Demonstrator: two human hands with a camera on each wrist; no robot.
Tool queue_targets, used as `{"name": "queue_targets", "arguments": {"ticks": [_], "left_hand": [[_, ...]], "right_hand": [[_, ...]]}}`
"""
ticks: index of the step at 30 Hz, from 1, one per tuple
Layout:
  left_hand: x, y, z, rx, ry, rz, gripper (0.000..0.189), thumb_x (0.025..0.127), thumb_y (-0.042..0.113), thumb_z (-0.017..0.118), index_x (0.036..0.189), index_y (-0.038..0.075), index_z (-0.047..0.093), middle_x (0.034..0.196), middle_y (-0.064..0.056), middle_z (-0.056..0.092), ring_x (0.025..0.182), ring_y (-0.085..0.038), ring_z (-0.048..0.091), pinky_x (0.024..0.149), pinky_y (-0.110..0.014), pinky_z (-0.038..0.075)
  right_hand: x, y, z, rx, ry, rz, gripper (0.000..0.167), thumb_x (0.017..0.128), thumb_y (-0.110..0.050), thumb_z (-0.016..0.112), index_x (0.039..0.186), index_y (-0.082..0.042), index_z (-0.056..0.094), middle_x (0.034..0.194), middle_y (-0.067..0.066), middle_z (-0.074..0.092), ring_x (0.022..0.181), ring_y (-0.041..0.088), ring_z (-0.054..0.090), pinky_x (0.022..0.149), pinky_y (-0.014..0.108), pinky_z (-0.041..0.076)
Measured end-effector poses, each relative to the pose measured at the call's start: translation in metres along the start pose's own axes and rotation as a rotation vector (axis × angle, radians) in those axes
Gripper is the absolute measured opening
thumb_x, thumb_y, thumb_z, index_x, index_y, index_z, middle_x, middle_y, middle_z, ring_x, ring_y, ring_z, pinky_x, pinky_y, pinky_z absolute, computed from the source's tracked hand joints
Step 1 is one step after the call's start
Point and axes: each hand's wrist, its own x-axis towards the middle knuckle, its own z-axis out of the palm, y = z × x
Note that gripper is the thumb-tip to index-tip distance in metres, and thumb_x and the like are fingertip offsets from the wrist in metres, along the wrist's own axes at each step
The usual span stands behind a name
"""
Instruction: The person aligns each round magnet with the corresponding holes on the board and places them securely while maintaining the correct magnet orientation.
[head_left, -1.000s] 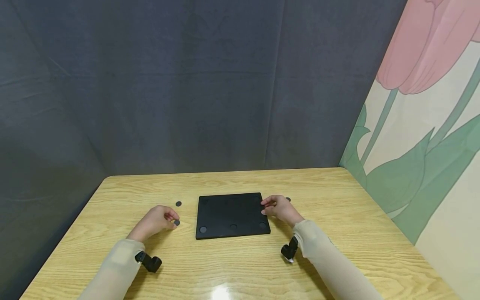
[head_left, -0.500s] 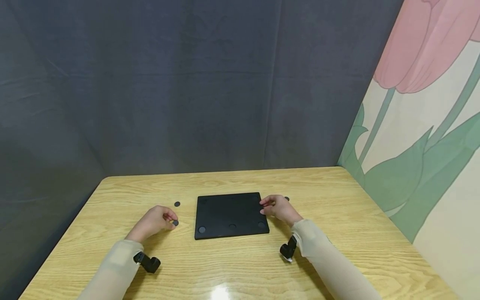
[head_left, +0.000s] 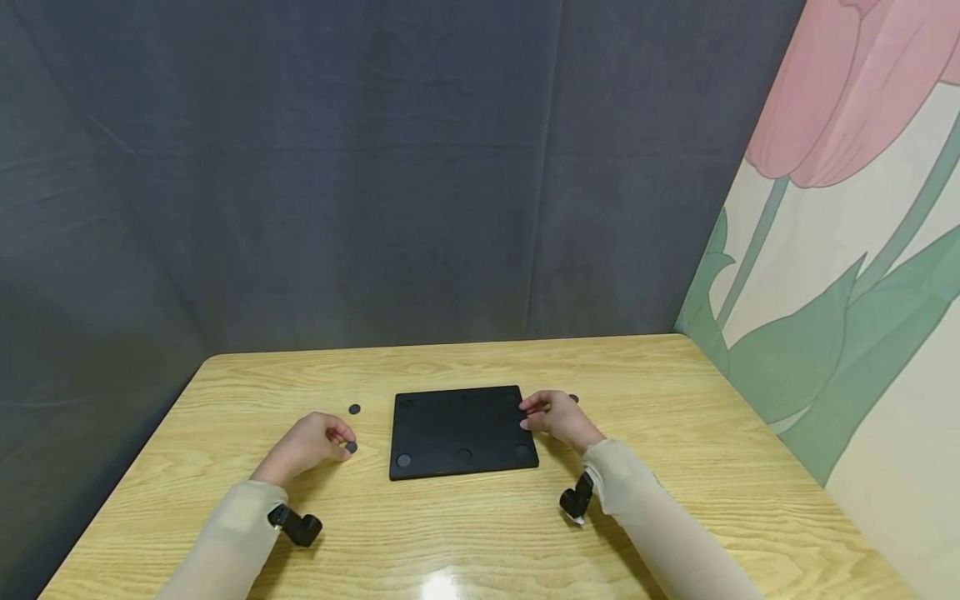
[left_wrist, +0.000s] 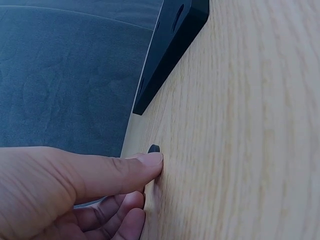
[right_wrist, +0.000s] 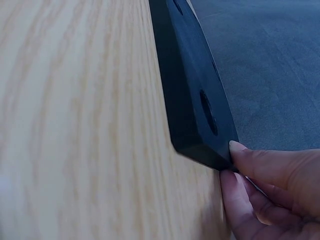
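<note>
Tabletop (head_left: 420,525) of pale wood carries a black board (head_left: 457,429) with round recesses (right_wrist: 209,113), its right edge gripped in a narrow pinch by the right hand (head_left: 561,417), while to the board's left the left hand (head_left: 311,442), drawn nearly closed, pinches a small dark disc (head_left: 352,447), a second disc (head_left: 355,409) lying farther back.
</note>
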Motion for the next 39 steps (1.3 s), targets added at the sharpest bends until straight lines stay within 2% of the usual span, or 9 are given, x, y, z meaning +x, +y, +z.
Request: {"name": "queue_targets", "arguments": {"ticks": [30,39], "left_hand": [[0.0016,-0.0007,-0.0015,-0.003,-0.019,0.008,0.015,0.077,-0.002,0.076,0.089,0.001,0.068,0.081,-0.004,0.060,0.075,-0.017,0.050,0.068,-0.030,0.043],[0.0016,-0.0004,-0.0018,0.003,-0.023,0.016,0.014,0.078,-0.001,0.076,0.088,0.002,0.068,0.081,-0.004,0.060,0.075,-0.017,0.049,0.068,-0.031,0.043]], "right_hand": [[0.0001,-0.0003,0.0002,0.024,-0.011,0.002,0.022,0.085,0.002,0.069,0.107,0.000,0.064,0.098,0.012,0.060,0.082,0.018,0.058,0.071,0.025,0.051],[0.0012,0.0013,0.0003,0.012,-0.003,0.006,0.022,0.086,0.000,0.070,0.107,-0.002,0.064,0.100,0.011,0.061,0.082,0.017,0.058,0.070,0.025,0.048]]}}
